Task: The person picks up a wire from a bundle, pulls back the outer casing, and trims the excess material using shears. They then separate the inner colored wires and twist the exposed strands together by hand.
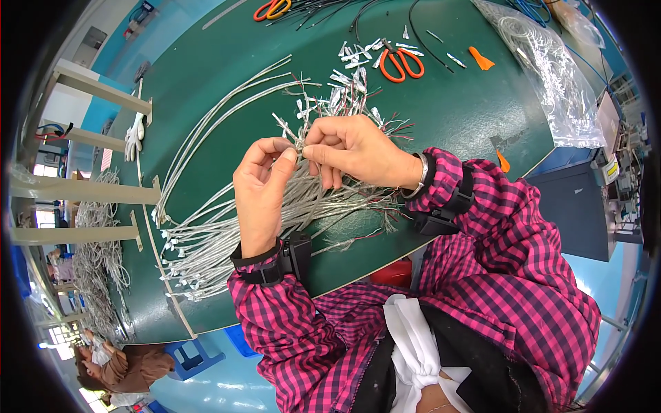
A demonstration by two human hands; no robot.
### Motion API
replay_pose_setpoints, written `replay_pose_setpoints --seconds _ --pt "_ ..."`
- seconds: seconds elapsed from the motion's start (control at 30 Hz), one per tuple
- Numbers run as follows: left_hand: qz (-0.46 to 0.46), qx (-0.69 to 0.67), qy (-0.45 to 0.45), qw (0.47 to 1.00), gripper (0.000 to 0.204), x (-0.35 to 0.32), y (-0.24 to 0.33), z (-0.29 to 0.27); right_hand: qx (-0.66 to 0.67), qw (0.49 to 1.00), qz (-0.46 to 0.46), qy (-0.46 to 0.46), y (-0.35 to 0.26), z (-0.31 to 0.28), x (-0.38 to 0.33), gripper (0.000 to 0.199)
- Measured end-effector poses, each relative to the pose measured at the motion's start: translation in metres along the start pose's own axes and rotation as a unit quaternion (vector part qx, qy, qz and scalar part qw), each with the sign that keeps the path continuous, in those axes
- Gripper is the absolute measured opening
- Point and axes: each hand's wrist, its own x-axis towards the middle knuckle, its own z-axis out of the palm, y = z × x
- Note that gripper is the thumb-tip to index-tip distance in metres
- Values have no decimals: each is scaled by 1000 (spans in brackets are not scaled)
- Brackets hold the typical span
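Note:
My left hand (pixel 260 189) and my right hand (pixel 350 150) meet above a green table (pixel 454 117), both pinching the end of one thin silver braided cable (pixel 301 146) between thumb and fingers. Under the hands lies a spread bundle of the same silver cables (pixel 206 237), several with small white tags at their ends. More tagged cable ends (pixel 344 93) with fine red wires lie just beyond my right hand.
Orange-handled scissors (pixel 401 63) lie past the cables; a second pair (pixel 272 9) sits at the far edge. A clear plastic bag (pixel 551 76) lies at the right, with orange scraps (pixel 481 59) nearby. Another person (pixel 110 365) sits at lower left beside racks holding cables (pixel 96 261).

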Motion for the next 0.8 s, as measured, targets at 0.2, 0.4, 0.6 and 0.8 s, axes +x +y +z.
replay_pose_setpoints --seconds 0.2,0.4,0.6,0.8 --pt "3 20 -10 1000 12 -1 3 0 -113 993 -38 -2 -2 2 -3 13" --pt "28 2 -16 999 12 1 0 2 33 999 19 -5 0 -2 1 13" --pt "-14 4 -8 1000 10 -1 4 2 -34 999 -26 20 0 1 0 16" --pt "7 13 -32 999 10 2 1 -2 -151 987 -46 19 0 2 -2 15"
